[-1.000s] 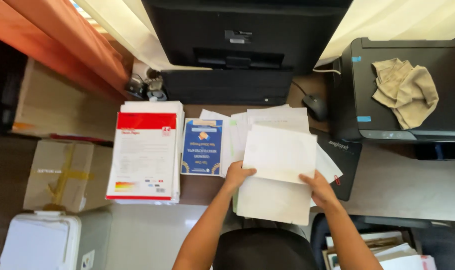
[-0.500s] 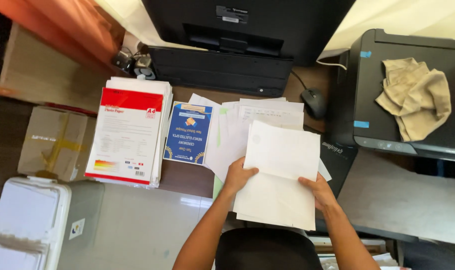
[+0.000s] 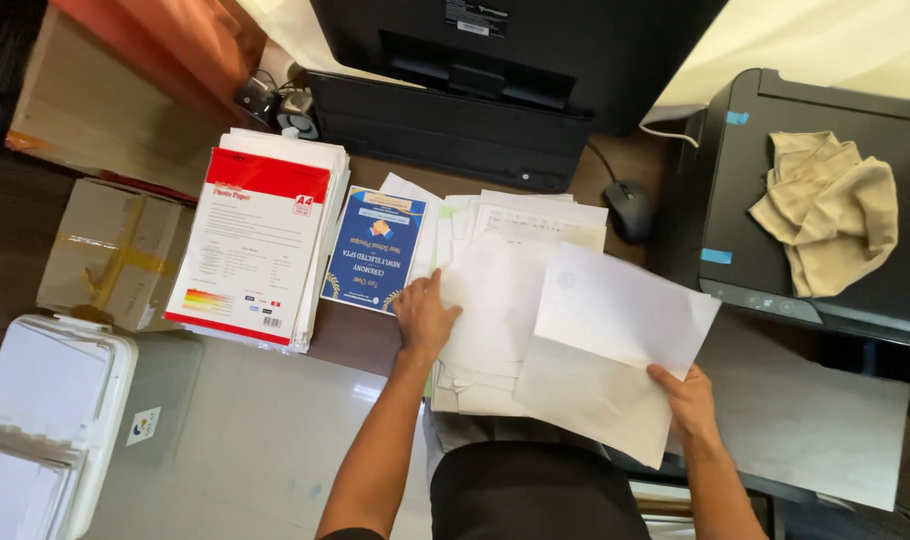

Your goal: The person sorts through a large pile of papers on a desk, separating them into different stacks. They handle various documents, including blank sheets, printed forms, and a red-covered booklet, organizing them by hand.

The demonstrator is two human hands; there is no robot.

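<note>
At the far left of the frame a white bin [image 3: 50,420] holds stacked sheets, and above it a taped cardboard box [image 3: 115,255] sits on the floor. Right of these, a pack of photo paper [image 3: 255,245] with a red band lies on the counter [image 3: 345,335], and a blue card [image 3: 375,250] lies just beside it. At the centre, the left hand [image 3: 425,318] lies flat with fingers spread, pressing on the left edge of a loose pile of white papers [image 3: 495,300]. Right of centre, the right hand [image 3: 685,400] pinches the lower edge of a single white sheet [image 3: 620,315], lifted and tilted over the pile. Above, a black mouse [image 3: 630,208] sits by a black keyboard [image 3: 445,130]. At the right, a beige cloth [image 3: 825,215] lies crumpled on a black printer [image 3: 765,170].
</note>
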